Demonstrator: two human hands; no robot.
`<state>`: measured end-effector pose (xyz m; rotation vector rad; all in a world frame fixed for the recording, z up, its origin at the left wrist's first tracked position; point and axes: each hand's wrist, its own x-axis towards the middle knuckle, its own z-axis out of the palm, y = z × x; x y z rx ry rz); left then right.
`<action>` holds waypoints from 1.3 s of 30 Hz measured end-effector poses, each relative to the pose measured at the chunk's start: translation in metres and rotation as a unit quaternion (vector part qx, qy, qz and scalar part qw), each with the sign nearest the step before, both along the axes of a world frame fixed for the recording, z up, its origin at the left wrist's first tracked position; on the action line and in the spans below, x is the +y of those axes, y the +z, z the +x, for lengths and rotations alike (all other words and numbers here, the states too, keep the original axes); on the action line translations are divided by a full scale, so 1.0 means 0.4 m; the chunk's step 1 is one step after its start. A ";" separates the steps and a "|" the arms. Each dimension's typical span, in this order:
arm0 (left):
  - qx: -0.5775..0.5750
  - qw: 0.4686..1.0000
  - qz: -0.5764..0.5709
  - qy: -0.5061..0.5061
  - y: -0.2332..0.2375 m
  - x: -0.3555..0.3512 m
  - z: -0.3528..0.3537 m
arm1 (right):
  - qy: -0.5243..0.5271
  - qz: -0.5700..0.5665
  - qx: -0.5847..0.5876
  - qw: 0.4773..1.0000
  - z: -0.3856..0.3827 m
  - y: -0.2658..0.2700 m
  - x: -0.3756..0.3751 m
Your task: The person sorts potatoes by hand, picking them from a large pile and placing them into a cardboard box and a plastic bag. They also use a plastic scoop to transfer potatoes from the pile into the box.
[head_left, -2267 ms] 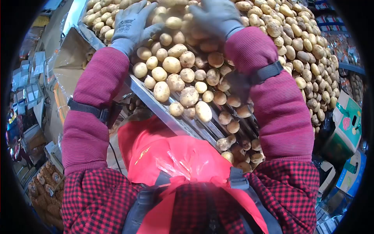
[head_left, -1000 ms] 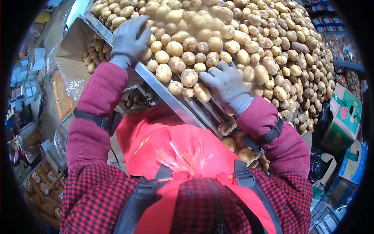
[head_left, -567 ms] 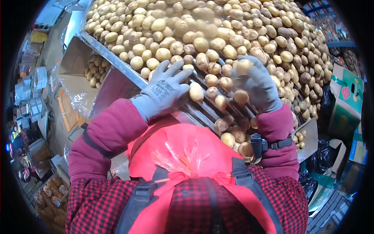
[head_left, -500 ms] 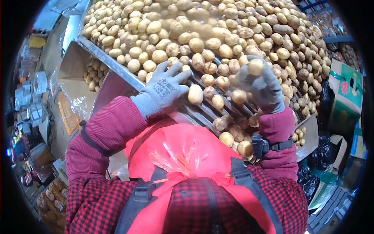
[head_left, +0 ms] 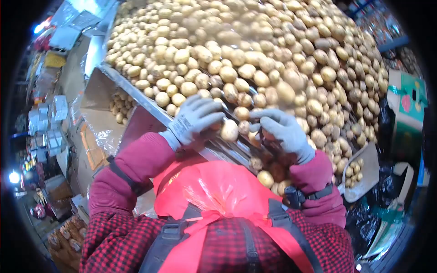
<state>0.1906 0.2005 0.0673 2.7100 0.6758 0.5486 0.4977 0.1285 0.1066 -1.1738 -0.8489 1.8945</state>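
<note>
My left hand (head_left: 195, 119), in a grey work glove, reaches over the lower left edge of a large heap of potatoes (head_left: 200, 77). Its fingers are spread and slightly bent, with the thumb side beside a pale potato (head_left: 229, 130). My right hand (head_left: 284, 135), gloved the same way, hovers low over the slatted metal chute (head_left: 227, 150). Its fingers are apart and curved down around shaded potatoes, and I see no firm grip on any. Just above this hand is a potato (head_left: 286, 92) smeared by motion. Several potatoes (head_left: 265, 179) lie lower on the slats, near my apron.
A metal rim (head_left: 136, 94) borders the heap on the left, with a lined box of potatoes (head_left: 120, 107) beyond. On the right are a metal scoop-like tray (head_left: 364, 173) holding small potatoes, a green carton (head_left: 408, 109) and black plastic bags (head_left: 364, 223).
My right hand has come down and left from the heap, away from a potato at its fingers, and now curls over the slats. My left hand's fingers have drawn closer together. The view has shifted slightly.
</note>
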 end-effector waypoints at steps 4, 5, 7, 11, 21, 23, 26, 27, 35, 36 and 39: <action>-0.065 0.998 0.009 0.013 -0.004 0.001 -0.007 | 0.000 -0.010 0.059 0.998 -0.046 -0.014 0.046; -0.075 0.997 0.017 0.020 -0.009 0.006 -0.009 | 0.007 -0.025 0.063 0.998 -0.059 -0.008 0.052; -0.116 0.992 0.005 0.054 -0.020 0.005 -0.012 | 0.040 0.021 0.004 0.999 -0.081 -0.005 0.060; -0.129 0.987 -0.004 0.092 -0.013 0.004 -0.023 | 0.102 0.014 -0.075 0.992 -0.106 0.016 0.060; -0.174 0.979 -0.084 0.067 0.050 0.013 -0.003 | 0.104 -0.043 -0.070 0.991 -0.233 0.073 0.096; -0.135 0.986 -0.078 0.064 0.075 0.039 0.019 | 0.093 -0.028 -0.023 0.995 -0.247 0.080 0.119; -0.143 0.985 -0.058 0.078 0.143 0.098 0.043 | 0.040 -0.001 -0.025 0.999 -0.222 0.033 0.180; -0.128 0.987 -0.052 0.076 0.155 0.123 0.048 | 0.026 0.049 0.020 0.998 -0.212 0.021 0.208; -0.132 0.983 -0.035 0.125 0.171 0.428 0.184 | -0.169 0.047 0.247 0.953 -0.037 0.027 0.390; -0.120 0.986 -0.023 0.116 0.179 0.466 0.223 | -0.182 0.059 0.279 0.941 -0.012 0.020 0.417; -0.124 0.988 -0.053 0.069 0.181 0.604 0.371 | -0.230 0.149 0.323 0.906 0.062 -0.002 0.443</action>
